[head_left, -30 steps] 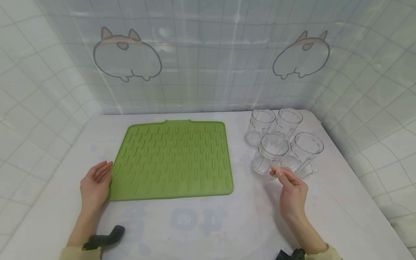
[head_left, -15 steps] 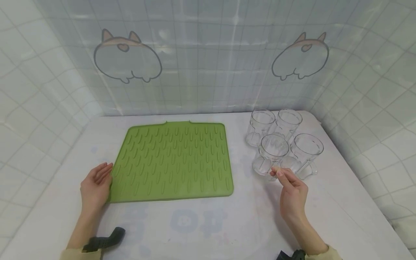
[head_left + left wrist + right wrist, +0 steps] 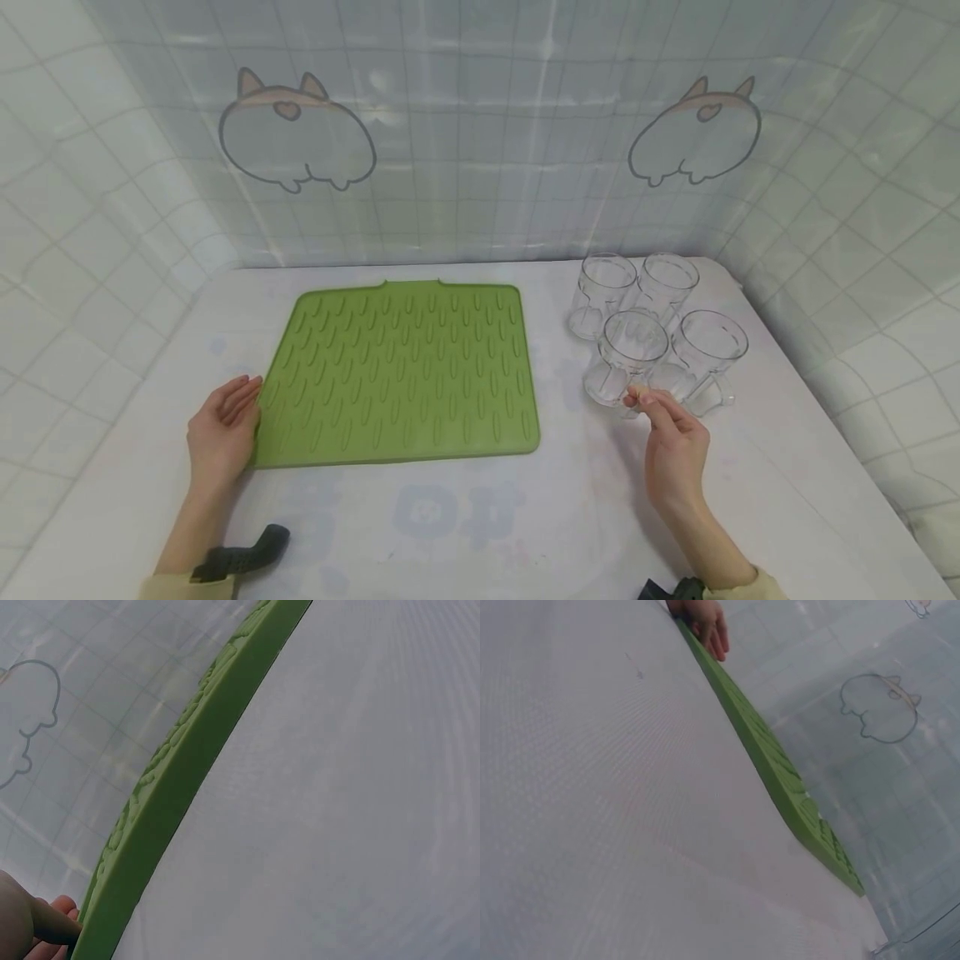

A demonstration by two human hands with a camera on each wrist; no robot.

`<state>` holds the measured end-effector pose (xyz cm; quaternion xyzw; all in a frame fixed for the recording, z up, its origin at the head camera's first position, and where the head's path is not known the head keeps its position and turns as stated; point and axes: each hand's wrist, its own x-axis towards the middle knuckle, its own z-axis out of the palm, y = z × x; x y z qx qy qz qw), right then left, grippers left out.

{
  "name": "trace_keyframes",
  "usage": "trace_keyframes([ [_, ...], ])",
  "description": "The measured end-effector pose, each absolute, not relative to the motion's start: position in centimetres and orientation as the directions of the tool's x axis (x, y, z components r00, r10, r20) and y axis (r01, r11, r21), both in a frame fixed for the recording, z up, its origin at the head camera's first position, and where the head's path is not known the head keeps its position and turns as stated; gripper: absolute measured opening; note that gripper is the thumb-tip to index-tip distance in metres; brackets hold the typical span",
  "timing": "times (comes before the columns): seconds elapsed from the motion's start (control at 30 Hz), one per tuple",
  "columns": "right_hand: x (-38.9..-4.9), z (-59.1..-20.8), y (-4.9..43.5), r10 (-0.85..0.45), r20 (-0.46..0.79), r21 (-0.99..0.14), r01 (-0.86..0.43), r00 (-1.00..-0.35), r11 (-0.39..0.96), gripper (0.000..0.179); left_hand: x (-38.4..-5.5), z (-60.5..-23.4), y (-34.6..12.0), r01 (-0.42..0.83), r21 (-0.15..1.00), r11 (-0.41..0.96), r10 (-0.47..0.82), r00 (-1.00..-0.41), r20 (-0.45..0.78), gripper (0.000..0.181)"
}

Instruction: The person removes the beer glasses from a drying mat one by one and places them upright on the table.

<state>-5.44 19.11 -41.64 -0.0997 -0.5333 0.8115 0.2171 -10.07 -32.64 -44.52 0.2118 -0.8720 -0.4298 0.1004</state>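
A green ribbed mat [image 3: 405, 371] lies flat on the white table. My left hand [image 3: 221, 429] rests against its left edge near the front corner, fingers fairly straight. In the left wrist view, the thumb and fingers [image 3: 56, 922] touch the mat's corner. Several clear glass mugs stand upright in a cluster at the right. My right hand [image 3: 677, 450] pinches the handle of the front-left glass mug [image 3: 630, 342] between thumb and forefinger; the other fingers are curled. Beside it is the front-right mug [image 3: 708, 346].
Two more mugs stand behind, the back-left mug [image 3: 603, 283] and the back-right mug [image 3: 667, 279]. A tile-patterned sheet [image 3: 480, 167] with animal drawings rises behind the table [image 3: 450, 533] and along both sides.
Hands, mat and mugs keep their places on the table. Only the head view has shifted very slightly.
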Motion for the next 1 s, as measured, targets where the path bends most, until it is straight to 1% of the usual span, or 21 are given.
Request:
trace_keyframes([
  [0.17,-5.5,-41.8,19.1,0.472,0.040,-0.923,-0.214,-0.880,-0.321,0.023,-10.0,-44.6,-32.6,-0.282,0.794,0.539,-0.454,-0.891,-0.008,0.050],
  [0.33,-5.6,-42.3,19.0,0.492,0.030,-0.916,-0.221,-0.870,-0.335,0.027,-9.8,-44.9,-32.7,-0.272,0.801,0.533,-0.450,-0.893,-0.004,0.050],
  [0.5,-5.6,-42.7,18.8,0.499,0.063,-0.913,-0.251,-0.864,-0.320,0.031,-9.9,-45.2,-32.9,-0.269,0.825,0.498,-0.477,-0.879,0.001,0.050],
  [0.67,-5.4,-42.9,18.7,0.510,0.111,-0.915,-0.288,-0.853,-0.283,0.027,-9.9,-45.3,-32.9,-0.289,0.832,0.473,-0.503,-0.864,-0.015,0.050],
  [0.77,-5.3,-42.9,18.6,0.523,0.114,-0.917,-0.293,-0.845,-0.272,0.025,-9.9,-45.2,-32.8,-0.295,0.831,0.471,-0.511,-0.859,-0.015,0.050],
  [0.9,-4.9,-42.8,18.5,0.568,0.118,-0.946,-0.266,-0.815,-0.186,0.024,-9.9,-45.1,-32.7,-0.296,0.824,0.483,-0.508,-0.861,-0.011,0.050],
  [1.0,-4.7,-42.7,18.5,0.594,0.151,-0.959,-0.263,-0.791,-0.107,0.023,-9.9,-45.0,-32.6,-0.288,0.827,0.483,-0.504,-0.864,-0.006,0.050],
])
